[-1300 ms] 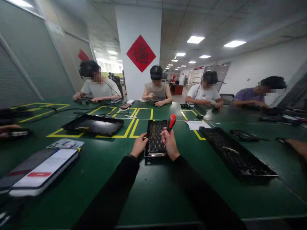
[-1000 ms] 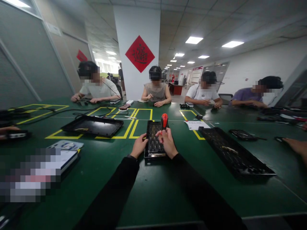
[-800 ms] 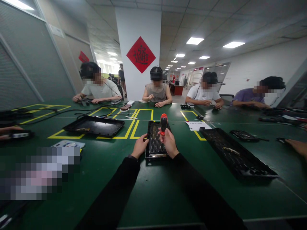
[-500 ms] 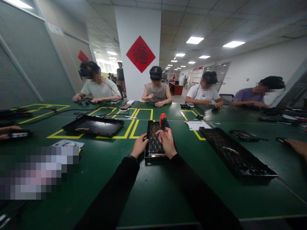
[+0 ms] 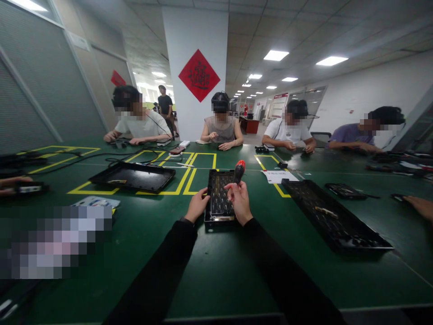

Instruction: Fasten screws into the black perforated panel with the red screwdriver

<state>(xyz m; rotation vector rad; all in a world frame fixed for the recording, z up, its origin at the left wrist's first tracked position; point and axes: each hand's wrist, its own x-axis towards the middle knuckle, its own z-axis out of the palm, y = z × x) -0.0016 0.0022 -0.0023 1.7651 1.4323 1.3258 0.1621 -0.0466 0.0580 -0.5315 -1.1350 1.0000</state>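
A black rectangular tray (image 5: 219, 222) lies on the green table in front of me, with small parts inside that are too small to make out. My left hand (image 5: 197, 205) grips the tray's left edge, thumb at the rim. Over the tray's right side, my right hand (image 5: 241, 203) holds a screwdriver (image 5: 240, 171) with a red and black handle, which points upward. The screwdriver's tip is hidden by the hand. At the tray's near end sits a light strip-like part (image 5: 223, 218).
A wide black tray (image 5: 135, 177) lies at the left and a long black tray (image 5: 333, 219) at the right. White paper (image 5: 280, 176) lies behind the long one. Several people sit across the table; other people's hands show at both sides. Cables run along the left.
My right hand has shifted slightly right with the screwdriver, whose handle now stands farther right. My left hand stays at the tray's edge. A person in the background has moved left.
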